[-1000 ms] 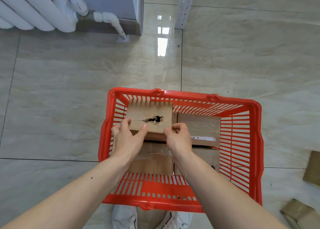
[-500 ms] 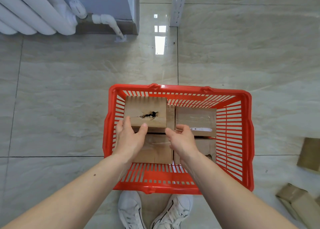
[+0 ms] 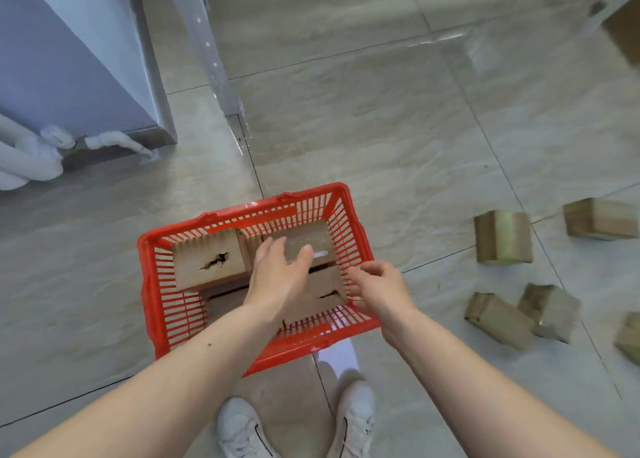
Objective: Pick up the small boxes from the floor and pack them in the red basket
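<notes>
Both bare forearms reach up from the lower edge of the view. The left forearm runs from seven o'clock toward the centre, ending in the left hand point(image 3: 280, 277), palm down, fingers nearly straight and pointing to twelve o'clock, thumb spread toward one o'clock. The right forearm comes in from five o'clock; the right hand point(image 3: 379, 289) lies just beside the left at its three o'clock, fingers loosely curled, holding nothing.
</notes>
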### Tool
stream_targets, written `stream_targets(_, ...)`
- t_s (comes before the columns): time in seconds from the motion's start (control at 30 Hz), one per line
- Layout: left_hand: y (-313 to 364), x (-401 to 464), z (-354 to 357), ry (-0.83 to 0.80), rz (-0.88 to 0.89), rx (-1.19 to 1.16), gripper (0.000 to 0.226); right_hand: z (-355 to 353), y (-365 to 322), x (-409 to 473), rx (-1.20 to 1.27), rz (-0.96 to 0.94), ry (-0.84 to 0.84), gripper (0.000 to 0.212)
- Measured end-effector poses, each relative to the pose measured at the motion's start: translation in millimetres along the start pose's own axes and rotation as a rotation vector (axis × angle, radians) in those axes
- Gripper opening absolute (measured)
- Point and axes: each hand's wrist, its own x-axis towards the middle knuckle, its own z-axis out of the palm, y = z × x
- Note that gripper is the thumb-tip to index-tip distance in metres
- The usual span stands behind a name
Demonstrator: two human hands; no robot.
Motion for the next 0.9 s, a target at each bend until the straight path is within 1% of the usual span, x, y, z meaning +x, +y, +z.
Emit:
stream_targets(0.07, 17.8, -10.1, 22.2, -0.033, 0.025, 0.025, 0.064, -34.2, 3.7, -2.0, 0.054, 0.007, 0.028, 0.031)
stream_targets(0.27, 72.0, -40.9, 116.2, -0.118, 0.05, 0.077, 0.058, -156.1, 30.2, 9.1, 0.094, 0.024, 0.095, 0.027)
stream_targets(0.37, 97.4, -55.1, 168.7, -0.128, 0.059, 0.094, 0.065, -218.7, 45.2, 16.5, 0.106, 0.028, 0.121, 0.029)
stream_targets(0.43, 119.9, -67.3, 205.9, -0.127, 0.071, 0.068, 0.065, -265.3, 55.4, 21.2, 0.103, 0.037, 0.128, 0.031)
stream_targets(0.47, 124.7, -68.2, 216.3, -0.128, 0.066, 0.059, 0.065, -277.7, 57.6, 22.9, 0.09, 0.041, 0.129, 0.033)
stream_targets(0.53, 145.7, -73.7, 251.9, -0.151, 0.076, 0.079, 0.063, -320.4, 64.2, 31.0, 0.067, 0.047, 0.144, 0.036)
stream_targets(0.6, 165.3, -77.1, 280.2, -0.149, 0.097, 0.097, 0.062, -357.1, 69.7, 42.6, 0.078, 0.056, 0.159, 0.034)
stream_targets(0.7, 189.2, -76.9, 312.2, -0.154, 0.113, 0.119, 0.063, -399.0, 73.0, 53.5, 0.123, 0.087, 0.186, 0.03)
stream_targets(0.9, 227.4, -54.9, 356.0, -0.17, 0.147, 0.151, 0.063, -451.0, 66.1, 80.1, 0.15, 0.114, 0.209, 0.036)
